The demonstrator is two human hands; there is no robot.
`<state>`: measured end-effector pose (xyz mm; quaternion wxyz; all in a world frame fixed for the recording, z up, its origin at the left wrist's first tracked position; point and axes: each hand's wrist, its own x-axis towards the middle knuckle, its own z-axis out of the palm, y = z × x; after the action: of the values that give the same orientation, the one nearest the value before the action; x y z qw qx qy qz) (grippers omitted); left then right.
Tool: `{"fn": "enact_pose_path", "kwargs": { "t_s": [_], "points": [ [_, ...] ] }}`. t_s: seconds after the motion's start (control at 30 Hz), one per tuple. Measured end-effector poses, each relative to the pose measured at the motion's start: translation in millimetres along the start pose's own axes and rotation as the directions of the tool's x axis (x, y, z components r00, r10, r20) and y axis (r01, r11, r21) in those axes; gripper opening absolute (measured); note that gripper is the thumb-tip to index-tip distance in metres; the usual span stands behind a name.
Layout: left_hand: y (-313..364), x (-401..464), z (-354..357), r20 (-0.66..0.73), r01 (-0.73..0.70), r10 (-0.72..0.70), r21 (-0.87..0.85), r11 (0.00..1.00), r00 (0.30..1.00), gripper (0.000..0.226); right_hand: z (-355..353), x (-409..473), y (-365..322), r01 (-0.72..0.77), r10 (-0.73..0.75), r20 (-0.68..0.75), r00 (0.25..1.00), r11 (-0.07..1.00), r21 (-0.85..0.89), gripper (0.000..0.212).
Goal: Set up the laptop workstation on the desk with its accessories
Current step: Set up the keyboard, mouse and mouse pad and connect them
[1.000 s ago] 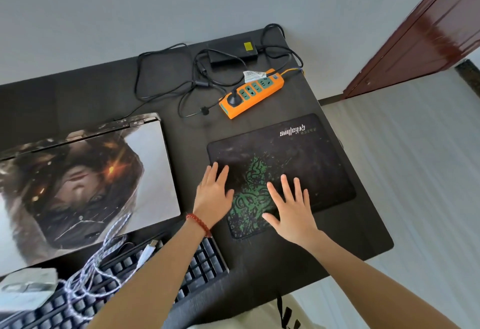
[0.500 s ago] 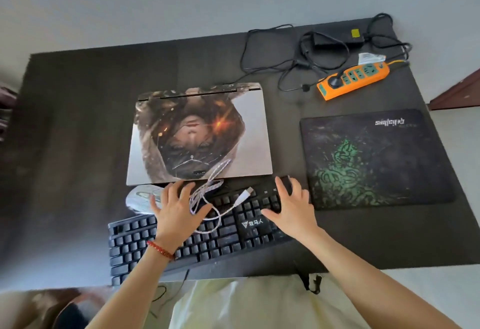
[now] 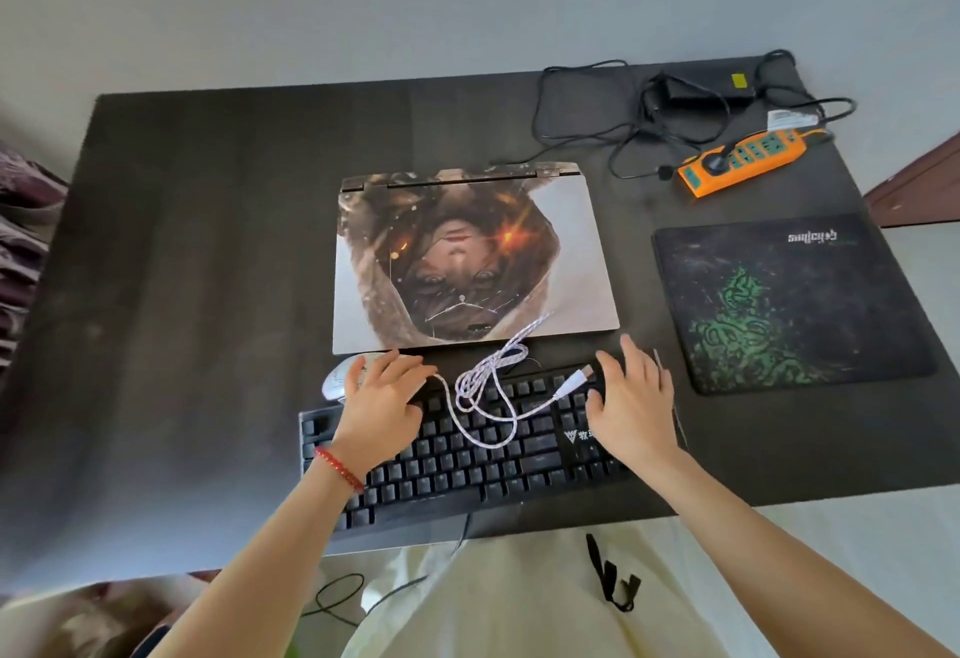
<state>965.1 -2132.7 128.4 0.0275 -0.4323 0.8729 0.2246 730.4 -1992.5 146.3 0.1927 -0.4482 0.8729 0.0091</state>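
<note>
A closed laptop (image 3: 561, 252) with a printed picture on its lid lies mid-desk. Just in front of it a black keyboard (image 3: 467, 470) sits at the desk's near edge. A white mouse (image 3: 335, 381) rests at the keyboard's far left corner, and its white braided cable (image 3: 485, 387) lies coiled over the keys, USB plug pointing right. My left hand (image 3: 382, 410) is spread over the keyboard's left part, fingertips reaching the mouse. My right hand (image 3: 631, 405) is spread over the keyboard's right end. Neither hand grips anything. A black and green mouse pad (image 3: 789, 304) lies to the right.
At the back right are an orange power strip (image 3: 748, 158), a black power adapter (image 3: 711, 88) and tangled black cables (image 3: 587, 127). The dark desk (image 3: 208, 267) extends bare to the left. A dark red door (image 3: 924, 179) stands beyond the right edge.
Both hands left the mouse pad and came left onto the keyboard. The view swung left and then steadied, bringing the laptop to the middle.
</note>
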Motion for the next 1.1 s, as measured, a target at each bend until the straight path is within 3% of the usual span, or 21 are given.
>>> {"fn": "enact_pose_path", "kwargs": {
  "t_s": [0.07, 0.17, 0.27, 0.37, 0.43, 0.5, 0.57, 0.63, 0.73, 0.8, 0.87, 0.93, 1.03, 1.1],
  "points": [
    [-13, 0, -7, 0.013, -0.089, 0.088, 0.157, 0.984, 0.996, 0.056, -2, 1, -23, 0.226, -0.227, 0.015, 0.974, 0.972, 0.067, 0.056],
    [-22, 10, -23, 0.172, -0.141, 0.087, 0.335, 0.931, 0.981, 0.058, 2, -2, -55, 0.43, -0.423, 0.259, 0.868, 0.902, 0.032, 0.073],
    [-26, 21, -31, 0.23, -0.124, 0.04, 0.367, 0.922, 0.972, 0.057, 10, -2, -67, 0.469, -0.402, 0.338, 0.851, 0.872, -0.143, 0.083],
    [-37, 17, -34, 0.246, -0.041, -0.015, 0.221, 0.974, 0.969, 0.051, 10, 8, -73, 0.412, -0.354, 0.254, 0.9, 0.883, -0.227, 0.062],
    [-47, 12, -39, 0.258, 0.003, -0.042, 0.149, 0.989, 0.965, 0.056, 9, 12, -81, 0.398, -0.357, 0.214, 0.909, 0.896, -0.195, 0.044],
    [-59, 8, -47, 0.257, 0.058, -0.094, 0.146, 0.988, 0.962, 0.063, 11, 15, -87, 0.352, -0.345, 0.137, 0.928, 0.935, -0.03, 0.032],
    [-73, 6, -54, 0.267, 0.127, -0.161, 0.141, 0.982, 0.95, 0.063, 10, 17, -89, 0.224, -0.244, 0.041, 0.969, 0.937, 0.266, 0.026],
    [-81, 5, -62, 0.288, 0.186, -0.201, 0.078, 0.979, 0.936, 0.06, 3, 19, -90, 0.104, -0.128, 0.009, 0.992, 0.846, 0.524, 0.027],
    [-71, 2, -71, 0.238, 0.204, -0.216, 0.073, 0.976, 0.947, 0.056, -12, 21, -91, 0.074, -0.084, -0.022, 0.996, 0.696, 0.714, 0.024],
    [-58, 0, -77, 0.141, 0.252, -0.233, -0.133, 0.958, 0.962, 0.049, -29, 24, -94, 0.014, 0.006, -0.02, 1.0, 0.521, 0.853, 0.021],
    [-39, 2, -88, 0.103, 0.271, -0.257, -0.534, 0.801, 0.961, 0.043, -47, 32, -92, -0.061, 0.099, 0.031, 0.995, 0.312, 0.948, 0.021],
    [-16, 7, -98, 0.138, 0.253, -0.233, -0.767, 0.589, 0.963, 0.042, -64, 38, -86, -0.111, 0.12, 0.087, 0.989, 0.212, 0.971, 0.017],
    [27, 29, -101, 0.257, 0.303, -0.16, -0.839, 0.452, 0.953, 0.042, -86, 43, -62, -0.098, 0.14, 0.064, 0.988, 0.254, 0.962, 0.011],
    [61, 49, -94, 0.318, 0.346, -0.137, -0.849, 0.399, 0.938, 0.042, -101, 45, -33, -0.022, 0.24, -0.049, 0.97, 0.282, 0.959, 0.005]
  ]
}}
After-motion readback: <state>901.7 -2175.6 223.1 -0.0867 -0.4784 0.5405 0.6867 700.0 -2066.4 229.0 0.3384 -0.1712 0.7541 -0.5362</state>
